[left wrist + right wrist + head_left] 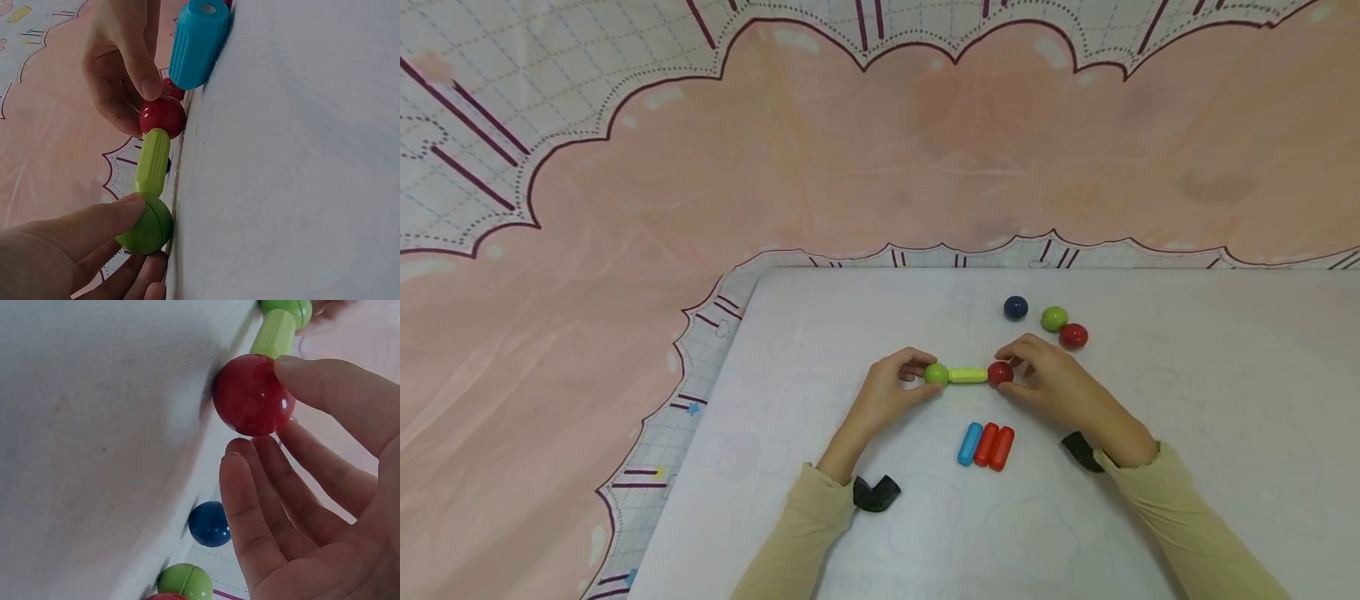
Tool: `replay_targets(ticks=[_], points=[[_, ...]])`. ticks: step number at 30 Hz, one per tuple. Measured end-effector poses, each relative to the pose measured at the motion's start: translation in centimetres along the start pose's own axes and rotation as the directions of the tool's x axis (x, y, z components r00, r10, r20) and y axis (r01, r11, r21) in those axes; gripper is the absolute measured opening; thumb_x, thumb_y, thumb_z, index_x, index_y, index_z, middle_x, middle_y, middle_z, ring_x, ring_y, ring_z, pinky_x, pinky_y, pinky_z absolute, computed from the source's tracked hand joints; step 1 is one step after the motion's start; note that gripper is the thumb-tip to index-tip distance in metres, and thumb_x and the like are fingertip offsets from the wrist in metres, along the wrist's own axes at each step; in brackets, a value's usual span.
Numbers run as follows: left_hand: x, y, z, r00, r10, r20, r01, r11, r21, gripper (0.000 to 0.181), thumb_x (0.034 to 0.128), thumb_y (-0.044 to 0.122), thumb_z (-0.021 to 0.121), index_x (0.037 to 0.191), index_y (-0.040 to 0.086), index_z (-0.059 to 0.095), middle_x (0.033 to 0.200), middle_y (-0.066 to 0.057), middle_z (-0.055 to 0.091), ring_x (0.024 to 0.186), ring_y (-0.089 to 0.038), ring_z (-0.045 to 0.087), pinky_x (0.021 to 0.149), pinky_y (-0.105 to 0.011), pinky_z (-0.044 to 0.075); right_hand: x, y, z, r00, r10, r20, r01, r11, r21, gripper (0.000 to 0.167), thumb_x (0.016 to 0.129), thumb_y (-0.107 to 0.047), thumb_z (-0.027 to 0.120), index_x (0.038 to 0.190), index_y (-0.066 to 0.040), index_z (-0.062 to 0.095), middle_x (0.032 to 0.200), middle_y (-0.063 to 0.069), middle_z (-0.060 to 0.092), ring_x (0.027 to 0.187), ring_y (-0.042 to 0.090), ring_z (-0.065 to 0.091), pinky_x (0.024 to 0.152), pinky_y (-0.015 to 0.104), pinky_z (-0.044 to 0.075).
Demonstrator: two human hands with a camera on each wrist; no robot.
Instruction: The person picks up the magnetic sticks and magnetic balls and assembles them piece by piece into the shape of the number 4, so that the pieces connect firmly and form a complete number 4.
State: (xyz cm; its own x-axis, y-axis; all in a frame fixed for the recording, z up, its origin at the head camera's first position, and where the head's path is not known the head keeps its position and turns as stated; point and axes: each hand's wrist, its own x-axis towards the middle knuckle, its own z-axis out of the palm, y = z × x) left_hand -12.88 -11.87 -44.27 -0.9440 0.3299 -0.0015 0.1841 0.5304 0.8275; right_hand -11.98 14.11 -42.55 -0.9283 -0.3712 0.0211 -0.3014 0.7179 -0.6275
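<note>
A yellow-green rod [967,376] lies between a green ball [936,374] and a red ball [1000,373], joined end to end in one straight piece. My left hand [891,390] pinches the green ball, its thumb on the near side. At the other end my right hand [1051,385] holds the red ball [253,395] between thumb and fingers. In the left wrist view the rod [152,164] meets both balls, and the thumb presses the green ball [147,226].
Nearer the body lie a blue rod [970,443] and two red rods [994,447] side by side. Beyond my right hand are a dark blue ball [1016,307], another green ball [1054,318] and another red ball [1073,336]. A white board [760,533] lies beneath.
</note>
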Motion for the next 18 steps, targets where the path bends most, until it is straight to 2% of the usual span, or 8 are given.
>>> replay_targets(ticks=[5, 8, 18], points=[[-0.1, -0.1, 0.1, 1.0, -0.009, 0.006, 0.009, 1.0, 0.014, 0.034, 0.0859, 0.017, 0.079, 0.118, 0.01, 0.067, 0.111, -0.004, 0.071, 0.1, -0.017, 0.066, 0.092, -0.031, 0.052, -0.6, -0.3, -0.2, 1.0, 0.012, 0.002, -0.012, 1.0, -0.015, 0.038, 0.083, -0.011, 0.08, 0.117, -0.006, 0.065, 0.111, 0.008, 0.062, 0.099, 0.025, 0.06, 0.085, 0.042, 0.057], [-0.1, -0.1, 0.1, 1.0, -0.014, 0.007, 0.014, 1.0, 0.014, 0.035, 0.0853, 0.017, 0.079, 0.117, 0.011, 0.067, 0.111, -0.004, 0.071, 0.1, -0.016, 0.066, 0.092, -0.031, 0.052, -1.0, -0.4, -0.3, 1.0, -0.009, -0.009, 0.008, 1.0, -0.026, 0.038, 0.082, -0.011, 0.081, 0.117, -0.007, 0.065, 0.111, 0.007, 0.062, 0.099, 0.024, 0.06, 0.085, 0.042, 0.057], [-0.1, 0.0, 0.0, 1.0, 0.019, 0.009, -0.019, 1.0, 0.0, 0.034, 0.0856, 0.015, 0.079, 0.117, 0.009, 0.067, 0.112, -0.005, 0.071, 0.1, -0.018, 0.067, 0.092, -0.032, 0.053, -2.4, -1.1, -0.6, 1.0, -0.025, -0.011, 0.024, 0.998, -0.051, 0.038, 0.082, -0.013, 0.081, 0.117, -0.008, 0.066, 0.111, 0.006, 0.064, 0.097, 0.023, 0.059, 0.082, 0.04, 0.058]])
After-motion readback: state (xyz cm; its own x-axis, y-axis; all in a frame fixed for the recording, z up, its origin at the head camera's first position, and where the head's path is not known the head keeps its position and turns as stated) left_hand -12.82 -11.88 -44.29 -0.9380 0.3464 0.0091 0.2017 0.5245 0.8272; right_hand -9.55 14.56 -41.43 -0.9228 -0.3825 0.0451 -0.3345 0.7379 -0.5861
